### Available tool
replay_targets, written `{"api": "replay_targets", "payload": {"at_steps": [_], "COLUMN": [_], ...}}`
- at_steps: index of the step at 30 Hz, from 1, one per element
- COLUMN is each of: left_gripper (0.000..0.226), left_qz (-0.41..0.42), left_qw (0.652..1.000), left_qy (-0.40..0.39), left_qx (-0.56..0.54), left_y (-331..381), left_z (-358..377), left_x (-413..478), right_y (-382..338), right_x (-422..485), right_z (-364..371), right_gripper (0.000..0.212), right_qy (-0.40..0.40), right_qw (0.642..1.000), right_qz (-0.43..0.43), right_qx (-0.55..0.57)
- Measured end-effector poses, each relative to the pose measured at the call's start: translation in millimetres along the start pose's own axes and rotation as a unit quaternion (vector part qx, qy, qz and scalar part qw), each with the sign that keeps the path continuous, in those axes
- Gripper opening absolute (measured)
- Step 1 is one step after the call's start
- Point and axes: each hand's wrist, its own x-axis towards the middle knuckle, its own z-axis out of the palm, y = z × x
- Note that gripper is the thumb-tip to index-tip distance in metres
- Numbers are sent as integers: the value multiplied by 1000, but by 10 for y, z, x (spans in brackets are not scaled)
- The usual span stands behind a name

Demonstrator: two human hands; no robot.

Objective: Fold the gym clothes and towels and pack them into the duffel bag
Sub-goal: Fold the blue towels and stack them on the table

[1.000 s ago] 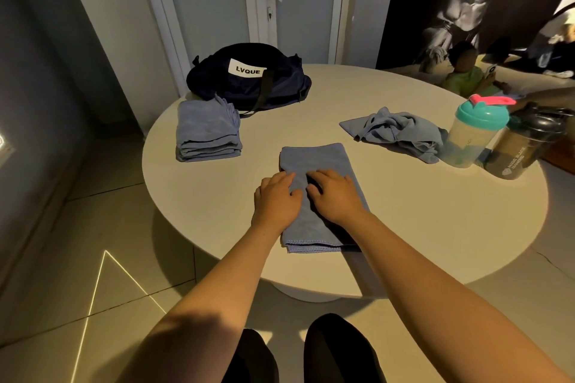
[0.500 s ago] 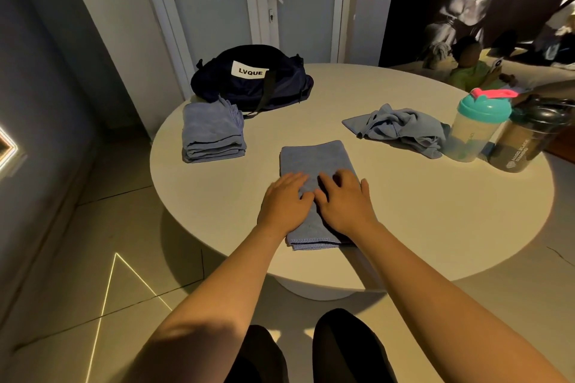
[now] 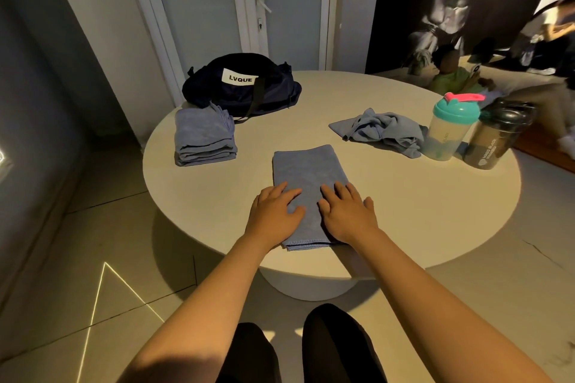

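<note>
Now left grip (image 3: pixel 273 211), right grip (image 3: pixel 348 214) flat on folded towel (image 3: pixel 306 168), holding nothing; crumpled cloth (image 3: pixel 382 130) beyond.

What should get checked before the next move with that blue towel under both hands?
1. Hands on towel: ok; left hand and right hand press flat on the folded towel.
2. Towel on the round table: ok, its near end close to the rim.
3. Stack of folded towels neat: ok.
4. Crumpled blue cloth folded: not ok.
5. Duffel bag open for packing: cannot tell.
</note>
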Motion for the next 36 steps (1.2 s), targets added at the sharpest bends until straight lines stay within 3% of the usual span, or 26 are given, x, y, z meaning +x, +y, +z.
{"api": "replay_targets", "payload": {"at_steps": [5,7,10,12,15,21,28,33,36], "left_gripper": [62,56,33,25,34,40,65,35,22], "left_qz": [-24,-34,32,75,84,90,103,117,104], "left_qw": [995,998,992,989,996,995,992,991,987], "left_qy": [-67,-25,120,112,34,29,-61,-32,23], "left_qx": [66,54,-16,-57,1,43,32,-65,-121], "left_y": [36,78,133,185,228,185,192,148,116], "left_z": [14,43,76,89,142,183,81,72,87], "left_x": [-159,-196,-293,-353,-420,-424,-465,-458,-464], "right_y": [4,21,46,53,59,64,133,190,195], "right_x": [-117,-164,-305,-380,-447,-561,-585,-605,-656], "right_z": [-13,14,125,224,241,269,289,279,232], "right_gripper": [56,53,33,24,28,9,23,31,27], "right_qy": [-48,27,186,225,225,248,250,220,192], "right_qw": [999,999,981,972,969,961,957,955,944], "right_qz": [-6,-15,-24,-37,-38,-38,-18,-71,-119], "right_qx": [22,44,41,55,90,120,144,186,241]}}
